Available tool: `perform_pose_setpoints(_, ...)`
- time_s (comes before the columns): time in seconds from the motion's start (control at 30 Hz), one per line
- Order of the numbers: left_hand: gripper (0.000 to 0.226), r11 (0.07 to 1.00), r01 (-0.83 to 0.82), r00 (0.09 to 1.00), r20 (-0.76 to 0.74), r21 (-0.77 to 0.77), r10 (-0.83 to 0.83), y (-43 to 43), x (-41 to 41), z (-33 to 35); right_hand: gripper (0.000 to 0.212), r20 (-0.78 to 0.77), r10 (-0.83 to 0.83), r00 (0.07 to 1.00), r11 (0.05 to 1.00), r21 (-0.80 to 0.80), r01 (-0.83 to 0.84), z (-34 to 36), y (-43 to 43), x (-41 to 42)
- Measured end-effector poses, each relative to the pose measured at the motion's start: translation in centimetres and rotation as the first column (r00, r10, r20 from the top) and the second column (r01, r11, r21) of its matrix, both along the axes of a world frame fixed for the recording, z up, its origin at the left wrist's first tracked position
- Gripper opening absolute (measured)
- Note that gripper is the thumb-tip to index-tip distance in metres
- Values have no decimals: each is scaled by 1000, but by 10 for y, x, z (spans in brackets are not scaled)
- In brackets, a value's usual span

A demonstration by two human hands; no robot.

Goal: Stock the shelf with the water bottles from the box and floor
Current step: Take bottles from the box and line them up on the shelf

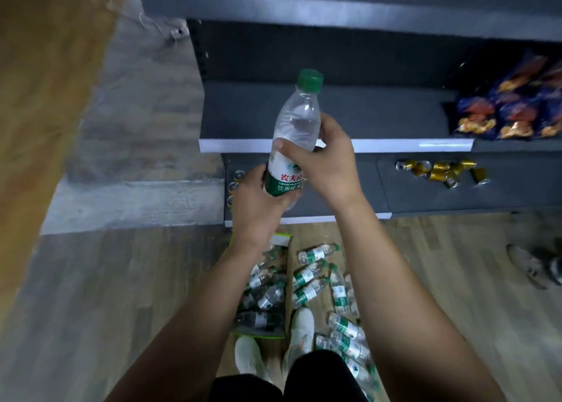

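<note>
Gripping the bottle (296, 134) are both hands, close together and one above the other. The left hand (258, 207) wraps the lower end, its fingers curled over the green-and-white label. The right hand (328, 164) clamps the clear middle section just above, with the thumb laid across the front. The bottle is held off all surfaces, green cap up, leaning slightly to the right. It sits in front of the left end of the shelf (243, 118), at its middle level.

The shelf is dark grey with white front edges. Snack bags (511, 109) in blue and orange lie at the right of the middle level. Gold cans (441, 170) lie on their sides at the right of the level below.

Below the forearms, a box (282, 337) with a green rim rests on the wooden floor (121, 280) and holds several bottles lying flat. Loose bottles (307, 280) lie on their sides just right of the box, spread towards the person's feet. Two white shoes (301, 328) stand between the box and the nearest loose bottles.
</note>
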State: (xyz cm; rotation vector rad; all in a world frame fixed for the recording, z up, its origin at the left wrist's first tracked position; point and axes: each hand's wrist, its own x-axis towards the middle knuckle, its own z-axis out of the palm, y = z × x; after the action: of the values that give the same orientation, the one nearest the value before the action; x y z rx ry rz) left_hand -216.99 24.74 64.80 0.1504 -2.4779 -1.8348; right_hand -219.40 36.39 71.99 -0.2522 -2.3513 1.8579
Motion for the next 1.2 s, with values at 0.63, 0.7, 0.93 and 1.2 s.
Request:
perform_pose_setpoints(0.63,40,984,119,955,-285,129,-78,31,-41,176,66,-314,-77,946,985,120,120,169,24,-4)
perform_pose_setpoints(0.7,46,983,122,952,-296,139,-77,41,-53,183,66,-326,-76,942,985,120,121,177,33,-13)
perform_pose_setpoints(0.93,45,984,120,947,-312,129,-75,93,-115,207,62,-368,-75,927,980,145,137,199,84,-74)
perform_pose_setpoints(1.2,49,987,77,955,-295,138,-34,173,-216,219,53,-368,-53,928,981,156,118,215,160,-178)
